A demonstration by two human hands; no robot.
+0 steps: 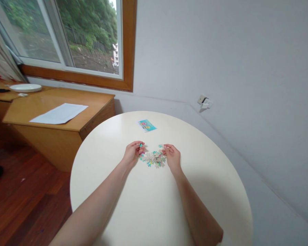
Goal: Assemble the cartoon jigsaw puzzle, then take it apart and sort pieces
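Note:
A small heap of loose jigsaw pieces (pixel 154 159), teal and pale, lies near the middle of a round cream table (pixel 154 212). My left hand (pixel 133 152) is just left of the heap, fingers pinched on a small teal puzzle piece (pixel 141 145) held a little above the table. My right hand (pixel 172 156) rests at the heap's right edge, fingers curled down onto the pieces; what they grip is too small to make out. A small colourful picture card (pixel 147 125) lies flat further back on the table.
A wooden cabinet (pixel 59 136) stands to the left with a white sheet of paper (pixel 59 113) on it. A white plate (pixel 25 87) sits on a further counter under the window. A wall socket (pixel 204 101) is at the right. Dark wooden floor lies at the left.

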